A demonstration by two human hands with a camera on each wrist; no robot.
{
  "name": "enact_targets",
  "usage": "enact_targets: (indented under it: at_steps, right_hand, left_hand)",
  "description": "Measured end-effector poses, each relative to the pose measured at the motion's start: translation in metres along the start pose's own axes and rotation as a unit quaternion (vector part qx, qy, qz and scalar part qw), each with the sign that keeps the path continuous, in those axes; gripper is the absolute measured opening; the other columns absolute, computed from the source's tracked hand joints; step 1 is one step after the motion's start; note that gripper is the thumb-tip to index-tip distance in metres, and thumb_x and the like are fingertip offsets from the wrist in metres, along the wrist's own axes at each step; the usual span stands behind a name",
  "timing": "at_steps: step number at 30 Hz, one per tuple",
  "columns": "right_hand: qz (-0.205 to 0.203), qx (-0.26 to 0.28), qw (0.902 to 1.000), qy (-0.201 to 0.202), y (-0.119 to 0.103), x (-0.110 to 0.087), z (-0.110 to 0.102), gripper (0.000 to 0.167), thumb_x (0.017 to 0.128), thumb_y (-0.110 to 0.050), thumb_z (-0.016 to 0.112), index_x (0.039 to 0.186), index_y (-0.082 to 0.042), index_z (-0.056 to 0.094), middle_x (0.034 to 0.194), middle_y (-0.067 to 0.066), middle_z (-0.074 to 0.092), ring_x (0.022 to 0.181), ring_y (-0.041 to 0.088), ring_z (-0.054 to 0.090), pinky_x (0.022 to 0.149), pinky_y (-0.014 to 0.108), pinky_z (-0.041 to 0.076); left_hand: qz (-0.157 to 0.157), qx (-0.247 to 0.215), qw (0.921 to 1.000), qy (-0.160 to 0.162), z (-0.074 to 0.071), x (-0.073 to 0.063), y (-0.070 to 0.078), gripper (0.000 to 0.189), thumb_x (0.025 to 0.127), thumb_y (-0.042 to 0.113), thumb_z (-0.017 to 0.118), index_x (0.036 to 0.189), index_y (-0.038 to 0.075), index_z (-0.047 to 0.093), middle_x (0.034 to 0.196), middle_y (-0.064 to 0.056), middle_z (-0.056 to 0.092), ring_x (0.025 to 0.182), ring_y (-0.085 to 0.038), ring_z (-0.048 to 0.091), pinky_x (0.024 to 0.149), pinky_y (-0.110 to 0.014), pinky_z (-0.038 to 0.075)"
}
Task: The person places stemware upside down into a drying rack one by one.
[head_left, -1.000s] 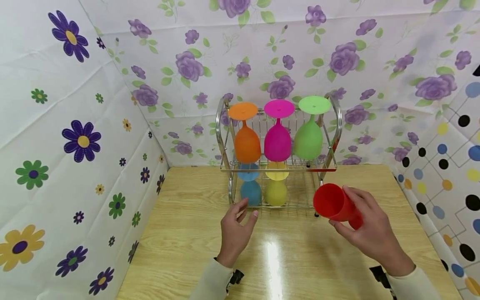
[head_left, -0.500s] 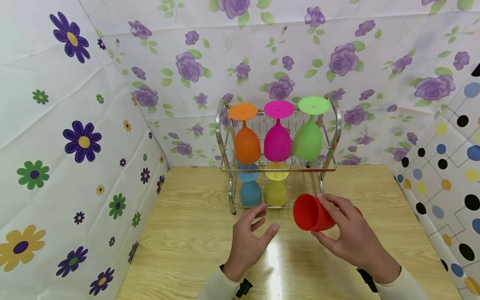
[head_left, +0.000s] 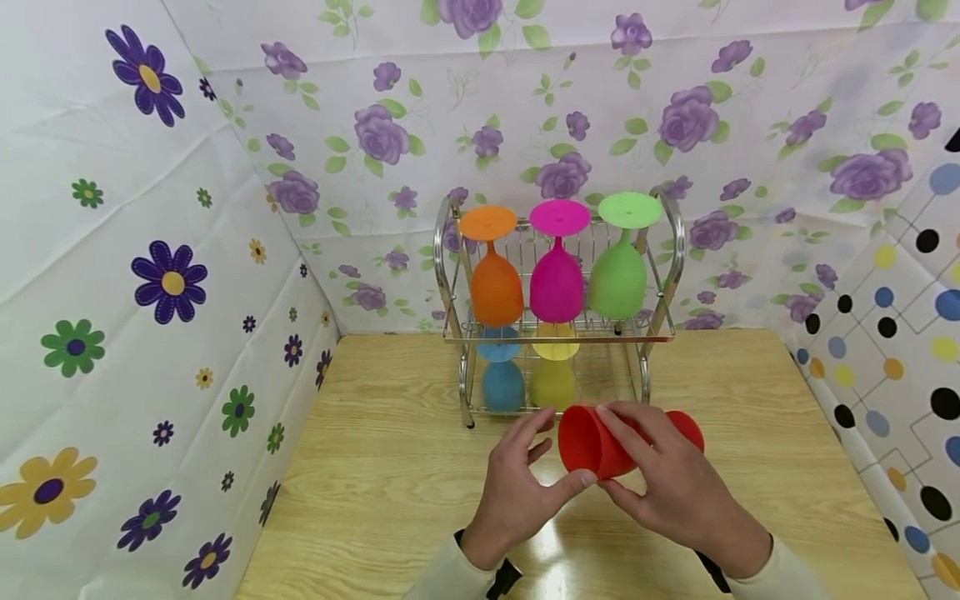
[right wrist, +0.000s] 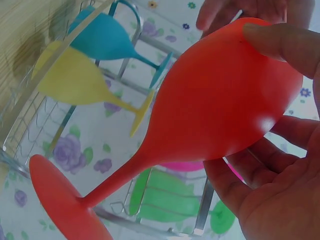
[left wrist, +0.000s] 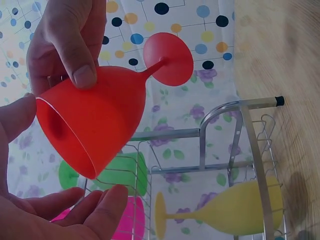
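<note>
A red plastic wine glass (head_left: 577, 442) lies tilted in my right hand (head_left: 675, 487), its mouth toward the left and its foot to the right. The thumb and fingers of that hand grip the bowl, as the right wrist view shows on the red bowl (right wrist: 215, 100). My left hand (head_left: 517, 500) is held around the mouth with fingers spread. In the left wrist view its thumb (left wrist: 17, 120) is at the rim, seemingly touching, while the other fingers stay apart from the glass. Both hands are above the table, in front of the rack.
A two-tier metal dish rack (head_left: 558, 340) stands behind the hands. Upside down on its upper tier are orange (head_left: 496, 287), magenta (head_left: 556, 287) and green (head_left: 617, 283) wine glasses. Blue (head_left: 502, 385) and yellow (head_left: 552, 383) ones occupy the lower tier, left and middle. Patterned cloth walls surround the table (head_left: 375, 500).
My right hand has carried the red wine glass leftward and slightly down, turning its mouth to the left. My left hand has moved right to meet the rim.
</note>
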State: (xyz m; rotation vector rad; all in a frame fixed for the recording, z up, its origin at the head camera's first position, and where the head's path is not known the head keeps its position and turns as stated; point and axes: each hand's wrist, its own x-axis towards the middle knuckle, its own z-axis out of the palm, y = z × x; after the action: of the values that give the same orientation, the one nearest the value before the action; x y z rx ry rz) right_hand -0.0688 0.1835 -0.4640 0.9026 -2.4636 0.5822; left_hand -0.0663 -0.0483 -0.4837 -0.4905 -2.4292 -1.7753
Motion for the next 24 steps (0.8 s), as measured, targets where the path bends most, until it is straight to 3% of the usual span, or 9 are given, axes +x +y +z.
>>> enact_targets:
  at_steps: [3, 6, 7, 10, 12, 18, 22, 24]
  right_hand:
    - [-0.009, 0.002, 0.9999, -0.009, -0.003, 0.001, 0.001, 0.085, 0.089, -0.058, 0.079, 0.153, -0.008, 0.056, 0.146, 0.012, 0.058, 0.129, 0.030, 0.057, 0.083, 0.048, 0.069]
    - [-0.021, 0.001, 0.9997, -0.013, -0.005, 0.000, 0.003, 0.083, 0.100, -0.070, 0.044, 0.152, -0.007, 0.057, 0.146, 0.013, 0.058, 0.130, 0.030, 0.058, 0.086, 0.049, 0.068]
    - [-0.023, -0.002, 0.9996, -0.014, -0.006, 0.001, 0.003, 0.082, 0.100, -0.070, 0.045, 0.152, -0.007, 0.057, 0.146, 0.013, 0.058, 0.130, 0.030, 0.058, 0.088, 0.049, 0.068]
    - [-0.032, -0.008, 0.9994, -0.015, -0.007, 0.001, 0.004, 0.085, 0.090, -0.058, 0.079, 0.152, -0.006, 0.056, 0.146, 0.014, 0.059, 0.130, 0.031, 0.059, 0.091, 0.050, 0.067]
    - [-0.035, -0.010, 0.9992, -0.015, -0.007, 0.001, 0.004, 0.090, 0.080, -0.045, 0.092, 0.152, -0.006, 0.056, 0.146, 0.014, 0.059, 0.130, 0.031, 0.059, 0.092, 0.050, 0.066]
    - [-0.030, -0.009, 0.9993, -0.022, -0.009, 0.002, 0.005, 0.087, 0.083, -0.046, 0.090, 0.152, -0.006, 0.057, 0.147, 0.012, 0.058, 0.131, 0.031, 0.058, 0.094, 0.051, 0.065]
    - [-0.012, -0.006, 0.9995, -0.028, -0.011, 0.003, 0.004, 0.100, 0.066, -0.036, 0.102, 0.151, -0.007, 0.058, 0.148, 0.011, 0.057, 0.132, 0.029, 0.057, 0.094, 0.049, 0.066]
    - [-0.006, 0.001, 0.9996, -0.027, -0.011, 0.003, 0.004, 0.094, 0.074, -0.045, 0.096, 0.151, -0.008, 0.057, 0.149, 0.010, 0.057, 0.133, 0.027, 0.056, 0.093, 0.048, 0.066]
  left_hand:
    - [0.002, 0.007, 0.9999, -0.010, 0.001, 0.001, 0.004, 0.080, 0.088, 0.048, 0.085, 0.155, 0.022, 0.051, 0.148, 0.008, 0.057, 0.132, -0.018, 0.060, 0.101, -0.032, 0.061]
    - [0.003, 0.011, 0.9997, -0.023, 0.000, 0.000, 0.006, 0.081, 0.089, 0.050, 0.084, 0.157, 0.024, 0.049, 0.147, 0.008, 0.058, 0.131, -0.016, 0.060, 0.100, -0.028, 0.061]
    - [0.002, 0.013, 0.9996, -0.026, 0.000, 0.000, 0.006, 0.081, 0.089, 0.051, 0.084, 0.157, 0.024, 0.049, 0.146, 0.007, 0.058, 0.131, -0.016, 0.060, 0.099, -0.028, 0.061]
    - [0.003, 0.017, 0.9993, -0.032, -0.001, 0.000, 0.007, 0.080, 0.090, 0.052, 0.082, 0.157, 0.025, 0.049, 0.146, 0.006, 0.058, 0.130, -0.016, 0.060, 0.098, -0.028, 0.061]
    - [0.001, 0.016, 0.9994, -0.031, -0.001, 0.000, 0.007, 0.078, 0.090, 0.053, 0.082, 0.156, 0.026, 0.050, 0.146, 0.006, 0.059, 0.130, -0.016, 0.060, 0.098, -0.029, 0.062]
    - [0.001, 0.007, 0.9998, -0.019, 0.000, 0.001, 0.005, 0.074, 0.090, 0.050, 0.083, 0.153, 0.024, 0.054, 0.144, 0.005, 0.061, 0.129, -0.017, 0.061, 0.094, -0.031, 0.063]
    - [-0.001, -0.002, 0.9999, -0.010, 0.002, 0.001, 0.001, 0.073, 0.089, 0.050, 0.084, 0.152, 0.024, 0.056, 0.142, 0.006, 0.062, 0.127, -0.018, 0.061, 0.093, -0.032, 0.064]
    - [-0.008, -0.011, 0.9999, -0.007, 0.003, 0.001, -0.002, 0.073, 0.089, 0.050, 0.084, 0.151, 0.026, 0.056, 0.142, 0.008, 0.062, 0.128, -0.017, 0.061, 0.093, -0.032, 0.064]
